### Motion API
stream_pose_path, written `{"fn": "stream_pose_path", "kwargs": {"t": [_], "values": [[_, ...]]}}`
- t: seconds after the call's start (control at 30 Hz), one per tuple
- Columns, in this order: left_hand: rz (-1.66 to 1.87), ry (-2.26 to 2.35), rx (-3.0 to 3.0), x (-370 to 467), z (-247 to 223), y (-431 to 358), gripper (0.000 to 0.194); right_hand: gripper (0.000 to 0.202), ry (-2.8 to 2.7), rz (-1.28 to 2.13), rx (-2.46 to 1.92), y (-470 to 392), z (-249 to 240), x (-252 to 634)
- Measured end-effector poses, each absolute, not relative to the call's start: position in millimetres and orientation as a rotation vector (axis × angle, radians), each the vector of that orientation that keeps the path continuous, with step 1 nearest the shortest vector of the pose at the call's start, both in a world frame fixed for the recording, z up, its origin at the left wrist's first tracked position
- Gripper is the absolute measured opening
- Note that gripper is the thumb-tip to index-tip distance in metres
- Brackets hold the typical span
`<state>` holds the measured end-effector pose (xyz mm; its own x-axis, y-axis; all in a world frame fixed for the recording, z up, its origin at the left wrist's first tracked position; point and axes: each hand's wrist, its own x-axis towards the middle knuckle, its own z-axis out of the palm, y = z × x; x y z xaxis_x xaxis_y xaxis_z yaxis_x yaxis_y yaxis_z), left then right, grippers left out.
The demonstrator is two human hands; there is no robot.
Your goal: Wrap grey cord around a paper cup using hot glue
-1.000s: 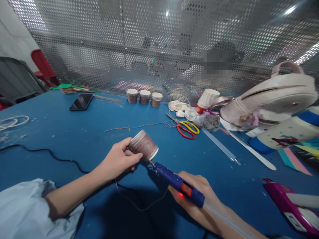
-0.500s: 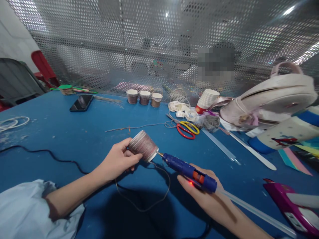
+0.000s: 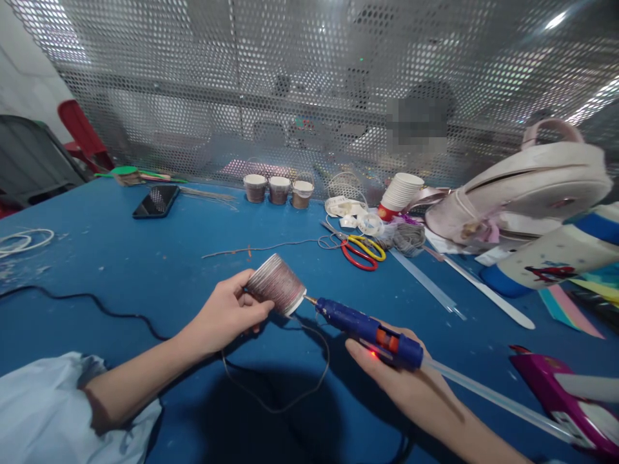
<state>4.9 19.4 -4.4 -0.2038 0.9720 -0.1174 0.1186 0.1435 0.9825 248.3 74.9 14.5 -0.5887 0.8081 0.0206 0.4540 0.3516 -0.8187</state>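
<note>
My left hand [image 3: 244, 306] is closed around a paper cup [image 3: 278, 287] wrapped in grey-brown string, tilted on its side with its rim toward the right. From the cup a loose length of string [image 3: 319, 380] loops down in front of me. My right hand [image 3: 391, 370] grips a dark blue hot glue gun [image 3: 367, 328] whose small red light is lit. The gun's metal nozzle meets the cup near its rim, though whether it presses on it I cannot tell. A long clear glue stick [image 3: 498, 399] sticks out of the gun's back end.
Three small wrapped cups [image 3: 279, 191] stand by the perforated metal panel [image 3: 193, 116]. Scissors [image 3: 360, 251], grey yarn [image 3: 409, 238], stacked paper cups [image 3: 401, 193] and a pale bag [image 3: 517, 187] lie right. A phone [image 3: 156, 201] lies left, with a black cable [image 3: 97, 299] nearer me.
Hardly anything differs. The cup and the glue gun's nozzle keep the same place against each other, and the view has shifted very slightly.
</note>
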Motion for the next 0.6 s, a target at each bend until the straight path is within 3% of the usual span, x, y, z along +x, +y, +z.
{"fn": "stream_pose_path", "kwargs": {"t": [0.6], "values": [[1.233,1.550,1.147,5.8,-3.1,18.1,0.020,0.032,-2.330,0.931,-0.990,72.6,13.9,248.4]]}}
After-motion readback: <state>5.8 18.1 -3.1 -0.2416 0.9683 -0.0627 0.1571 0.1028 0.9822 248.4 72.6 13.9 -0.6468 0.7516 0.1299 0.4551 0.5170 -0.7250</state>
